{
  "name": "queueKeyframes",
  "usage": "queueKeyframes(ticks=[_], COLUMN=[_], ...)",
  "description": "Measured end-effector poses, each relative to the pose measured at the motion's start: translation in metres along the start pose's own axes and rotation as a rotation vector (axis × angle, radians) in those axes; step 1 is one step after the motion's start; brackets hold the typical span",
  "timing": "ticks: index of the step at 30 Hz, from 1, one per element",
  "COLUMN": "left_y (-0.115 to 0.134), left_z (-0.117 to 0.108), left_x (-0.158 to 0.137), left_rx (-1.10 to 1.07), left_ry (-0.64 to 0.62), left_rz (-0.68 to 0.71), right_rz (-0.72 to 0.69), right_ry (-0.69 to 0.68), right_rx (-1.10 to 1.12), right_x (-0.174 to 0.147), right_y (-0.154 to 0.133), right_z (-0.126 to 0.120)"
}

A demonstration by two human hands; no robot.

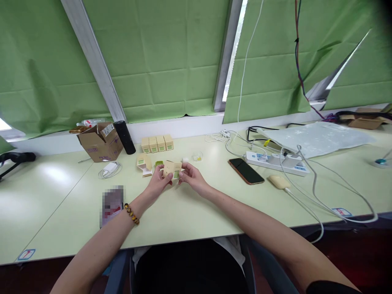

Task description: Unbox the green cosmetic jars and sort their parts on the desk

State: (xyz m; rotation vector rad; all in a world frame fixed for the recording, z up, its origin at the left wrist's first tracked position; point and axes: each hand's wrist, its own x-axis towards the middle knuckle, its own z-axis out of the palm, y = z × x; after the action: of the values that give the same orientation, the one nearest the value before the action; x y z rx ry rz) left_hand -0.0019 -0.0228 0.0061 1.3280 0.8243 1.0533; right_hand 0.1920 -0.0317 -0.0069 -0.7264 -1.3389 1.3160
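A small folded tan card (172, 168) with a green patch is held up between both hands, opened at its crease. My left hand (157, 184) pinches its left side, and my right hand (194, 179) pinches its right side. Just behind the card lie a small green item (159, 163) and a little white piece (185, 159), partly hidden. An opened small tan box (143, 164) with a green label stands to the left of the card. A clear round container (197, 156) with something yellow inside is behind my right hand.
Several small tan boxes (157, 143) stand in a row near the wall. A cardboard carton (101, 142), a black cylinder (124, 137) and a white charger (110, 169) are left. A phone (246, 171), power strip (276, 162), cream device (279, 181) and loose cables lie right.
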Motion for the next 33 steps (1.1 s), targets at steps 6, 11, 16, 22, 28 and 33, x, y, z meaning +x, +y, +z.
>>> queueKeyframes(ticks=[6,11,16,22,28,33], left_y=[-0.004,-0.009,-0.011,0.0,0.005,0.003], left_z=[0.013,0.004,-0.005,-0.008,-0.008,-0.003], left_x=[-0.009,-0.012,-0.014,-0.019,-0.015,-0.014], left_rx=[0.445,0.938,1.204,1.119,1.102,1.273], left_ry=[0.244,0.377,0.248,0.188,0.177,0.128], left_rz=[0.261,0.689,0.998,0.947,0.959,0.802], right_rz=[0.052,0.078,0.053,0.058,-0.013,-0.027], right_ry=[-0.138,-0.237,-0.216,-0.19,-0.064,0.056], right_rx=[0.21,0.284,0.3,0.263,0.15,-0.047], right_x=[-0.009,-0.013,-0.01,0.002,0.009,0.001], right_y=[-0.011,-0.015,-0.012,-0.021,-0.016,-0.001], right_z=[0.009,0.015,0.006,-0.02,-0.024,-0.005])
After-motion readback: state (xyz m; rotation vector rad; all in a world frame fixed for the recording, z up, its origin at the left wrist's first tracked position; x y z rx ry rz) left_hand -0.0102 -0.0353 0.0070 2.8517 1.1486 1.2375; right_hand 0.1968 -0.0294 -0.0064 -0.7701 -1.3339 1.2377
